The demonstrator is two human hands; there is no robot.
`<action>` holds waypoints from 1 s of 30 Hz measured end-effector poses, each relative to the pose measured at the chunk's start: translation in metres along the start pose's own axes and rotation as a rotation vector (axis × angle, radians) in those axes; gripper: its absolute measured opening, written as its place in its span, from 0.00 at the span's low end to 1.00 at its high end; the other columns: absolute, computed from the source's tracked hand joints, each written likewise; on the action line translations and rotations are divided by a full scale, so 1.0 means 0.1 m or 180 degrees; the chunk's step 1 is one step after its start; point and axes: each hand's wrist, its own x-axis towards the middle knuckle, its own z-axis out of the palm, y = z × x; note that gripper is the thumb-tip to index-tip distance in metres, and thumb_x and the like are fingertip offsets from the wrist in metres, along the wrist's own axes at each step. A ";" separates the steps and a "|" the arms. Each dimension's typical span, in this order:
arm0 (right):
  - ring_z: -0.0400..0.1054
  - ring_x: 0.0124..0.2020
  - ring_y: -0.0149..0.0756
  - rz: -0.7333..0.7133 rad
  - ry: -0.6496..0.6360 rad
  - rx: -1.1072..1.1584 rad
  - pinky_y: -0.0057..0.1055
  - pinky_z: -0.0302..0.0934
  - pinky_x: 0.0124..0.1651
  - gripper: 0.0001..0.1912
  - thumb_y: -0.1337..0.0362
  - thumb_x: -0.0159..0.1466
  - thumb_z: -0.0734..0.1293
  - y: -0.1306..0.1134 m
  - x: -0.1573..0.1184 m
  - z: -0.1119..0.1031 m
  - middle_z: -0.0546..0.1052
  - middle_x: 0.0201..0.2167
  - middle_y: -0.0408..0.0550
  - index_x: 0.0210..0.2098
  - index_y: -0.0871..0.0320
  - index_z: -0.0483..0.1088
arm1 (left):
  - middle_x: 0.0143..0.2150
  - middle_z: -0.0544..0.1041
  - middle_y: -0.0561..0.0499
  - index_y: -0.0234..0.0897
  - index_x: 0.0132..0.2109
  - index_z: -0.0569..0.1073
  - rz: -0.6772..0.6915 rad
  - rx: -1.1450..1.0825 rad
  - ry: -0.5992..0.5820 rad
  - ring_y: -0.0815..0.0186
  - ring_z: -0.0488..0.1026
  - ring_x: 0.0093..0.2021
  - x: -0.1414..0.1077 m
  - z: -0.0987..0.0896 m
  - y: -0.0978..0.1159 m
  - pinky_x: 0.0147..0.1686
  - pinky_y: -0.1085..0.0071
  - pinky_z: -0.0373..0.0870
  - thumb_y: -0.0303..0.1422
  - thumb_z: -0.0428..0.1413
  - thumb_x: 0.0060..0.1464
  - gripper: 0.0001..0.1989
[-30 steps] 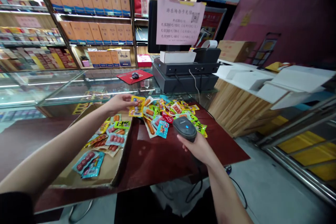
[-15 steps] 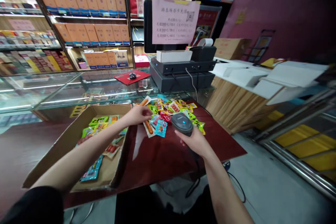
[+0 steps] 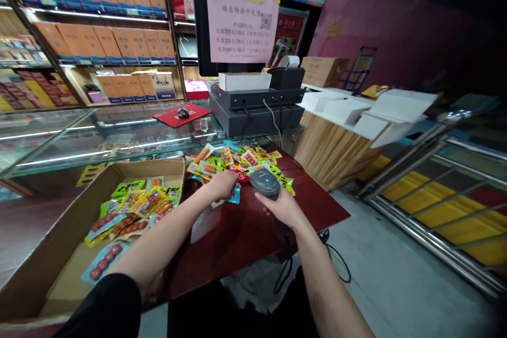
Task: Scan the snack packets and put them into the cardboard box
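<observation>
My right hand (image 3: pixel 277 205) is wrapped round a dark grey handheld scanner (image 3: pixel 264 182), which has a small blue light on top. My left hand (image 3: pixel 224 185) is at the near left side of a pile of colourful snack packets (image 3: pixel 253 158), its fingers curled down over a blue packet (image 3: pixel 235 194). Whether the fingers grip a packet is hidden. Under my left forearm stands an open cardboard box (image 3: pixel 65 261) holding several packets, among them green, yellow and sausage packs (image 3: pixel 132 228).
Behind the pile are a glass counter (image 3: pixel 130 140), a black cash drawer (image 3: pixel 253 116) and a monitor with a pink sign (image 3: pixel 242 29). A red mat (image 3: pixel 170 116) carries a mouse (image 3: pixel 182 112). A metal railing (image 3: pixel 420 222) stands at the right.
The view has shifted right. My left hand has moved nearer the scanner and over the blue packet. The scanner stays in my right hand.
</observation>
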 end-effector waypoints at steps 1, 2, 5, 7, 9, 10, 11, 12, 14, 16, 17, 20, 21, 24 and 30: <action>0.68 0.17 0.35 -0.0017 -0.0012 0.0002 0.31 0.64 0.20 0.14 0.51 0.58 0.68 0.01 0.00 0.02 0.72 0.16 0.42 0.32 0.55 0.69 | 0.43 0.75 0.40 0.35 0.47 0.72 -0.0055 -0.0241 0.0058 0.52 0.72 0.46 0.00 0.00 -0.02 0.44 0.63 0.67 0.28 0.59 0.45 0.19; 0.68 0.17 0.35 -0.0032 -0.0024 -0.0005 0.30 0.64 0.20 0.14 0.51 0.58 0.68 0.01 0.01 0.04 0.72 0.16 0.42 0.31 0.55 0.69 | 0.39 0.76 0.43 0.37 0.45 0.72 -0.0147 -0.0500 0.0167 0.54 0.73 0.43 0.01 0.00 -0.04 0.42 0.65 0.68 0.29 0.59 0.45 0.16; 0.67 0.17 0.35 -0.0043 -0.0054 -0.0053 0.30 0.64 0.20 0.14 0.51 0.58 0.68 -0.02 0.00 0.09 0.71 0.16 0.42 0.32 0.56 0.69 | 0.30 0.74 0.50 0.38 0.36 0.71 -0.0611 -0.1402 0.0784 0.61 0.73 0.33 0.06 -0.01 -0.07 0.34 0.70 0.67 0.34 0.61 0.46 0.10; 0.67 0.17 0.35 -0.0024 -0.0059 -0.0056 0.30 0.64 0.20 0.14 0.51 0.58 0.68 -0.04 0.00 0.11 0.72 0.16 0.42 0.33 0.56 0.69 | 0.23 0.70 0.54 0.38 0.32 0.68 -0.0983 -0.2267 0.1107 0.66 0.70 0.26 0.11 -0.03 -0.06 0.28 0.73 0.65 0.37 0.63 0.45 0.12; 0.67 0.17 0.35 -0.0046 -0.0065 -0.0053 0.30 0.64 0.20 0.14 0.51 0.58 0.68 -0.05 -0.01 0.13 0.72 0.16 0.42 0.34 0.56 0.70 | 0.20 0.67 0.58 0.38 0.31 0.65 -0.1366 -0.3330 0.1278 0.71 0.66 0.20 0.15 -0.05 -0.05 0.23 0.75 0.63 0.38 0.65 0.43 0.16; 0.67 0.17 0.35 -0.0071 -0.0076 -0.0063 0.30 0.64 0.20 0.15 0.51 0.58 0.68 -0.05 -0.01 0.13 0.72 0.16 0.42 0.35 0.56 0.70 | 0.19 0.67 0.58 0.38 0.30 0.65 -0.1540 -0.3868 0.1321 0.72 0.65 0.19 0.16 -0.07 -0.05 0.22 0.76 0.62 0.37 0.66 0.42 0.17; 0.67 0.17 0.35 -0.0096 -0.0092 -0.0079 0.30 0.64 0.21 0.15 0.51 0.58 0.68 -0.06 -0.01 0.14 0.72 0.16 0.42 0.36 0.56 0.70 | 0.20 0.68 0.58 0.37 0.31 0.65 -0.1687 -0.4360 0.1346 0.73 0.66 0.18 0.18 -0.08 -0.05 0.21 0.77 0.62 0.35 0.67 0.41 0.17; 0.67 0.17 0.35 -0.0113 -0.0108 -0.0092 0.30 0.64 0.21 0.15 0.51 0.58 0.68 -0.06 -0.01 0.15 0.72 0.17 0.42 0.36 0.56 0.70 | 0.21 0.70 0.58 0.37 0.31 0.66 -0.1792 -0.4783 0.1348 0.73 0.67 0.19 0.19 -0.09 -0.06 0.21 0.77 0.64 0.33 0.67 0.40 0.17; 0.68 0.17 0.35 -0.0105 -0.0129 -0.0101 0.30 0.64 0.21 0.15 0.51 0.58 0.68 -0.07 -0.01 0.17 0.72 0.17 0.42 0.37 0.56 0.70 | 0.25 0.74 0.54 0.35 0.34 0.69 -0.1838 -0.5384 0.1303 0.72 0.70 0.22 0.21 -0.11 -0.08 0.23 0.76 0.68 0.29 0.67 0.39 0.16; 0.68 0.17 0.35 -0.0080 -0.0159 -0.0106 0.29 0.64 0.21 0.15 0.51 0.58 0.68 -0.09 -0.01 0.20 0.73 0.17 0.42 0.36 0.56 0.70 | 0.29 0.77 0.51 0.33 0.36 0.72 -0.1771 -0.5674 0.1321 0.71 0.73 0.25 0.21 -0.12 -0.11 0.26 0.75 0.71 0.27 0.67 0.40 0.15; 0.68 0.17 0.34 -0.0070 -0.0176 -0.0118 0.29 0.64 0.21 0.16 0.51 0.58 0.68 -0.10 -0.01 0.22 0.73 0.17 0.42 0.36 0.57 0.70 | 0.30 0.78 0.50 0.32 0.37 0.74 -0.1739 -0.5742 0.1345 0.71 0.74 0.26 0.21 -0.12 -0.12 0.27 0.75 0.71 0.26 0.67 0.40 0.14; 0.68 0.17 0.34 -0.0044 -0.0228 -0.0159 0.29 0.64 0.20 0.16 0.51 0.58 0.68 -0.13 -0.01 0.27 0.72 0.17 0.42 0.37 0.57 0.70 | 0.30 0.78 0.49 0.31 0.36 0.75 -0.1633 -0.5755 0.1287 0.70 0.74 0.27 0.21 -0.10 -0.14 0.27 0.75 0.72 0.27 0.66 0.42 0.12; 0.68 0.17 0.34 -0.0031 -0.0232 -0.0163 0.28 0.64 0.20 0.17 0.51 0.57 0.68 -0.14 0.00 0.28 0.72 0.17 0.42 0.38 0.58 0.70 | 0.30 0.79 0.49 0.32 0.36 0.76 -0.1600 -0.5709 0.1233 0.71 0.74 0.26 0.20 -0.09 -0.14 0.27 0.76 0.72 0.27 0.66 0.43 0.11; 0.68 0.17 0.34 -0.0038 -0.0222 -0.0207 0.28 0.64 0.20 0.16 0.52 0.58 0.68 -0.17 0.00 0.30 0.72 0.17 0.42 0.38 0.58 0.70 | 0.28 0.78 0.50 0.33 0.37 0.76 -0.1677 -0.5506 0.1126 0.73 0.73 0.23 0.20 -0.07 -0.13 0.24 0.78 0.70 0.27 0.66 0.43 0.11; 0.68 0.16 0.34 -0.0157 -0.0163 -0.0260 0.28 0.63 0.21 0.14 0.53 0.58 0.68 -0.15 0.00 0.28 0.73 0.17 0.43 0.35 0.58 0.71 | 0.24 0.75 0.53 0.33 0.37 0.76 -0.1907 -0.5155 0.1096 0.74 0.70 0.20 0.23 -0.03 -0.11 0.20 0.81 0.66 0.30 0.68 0.41 0.13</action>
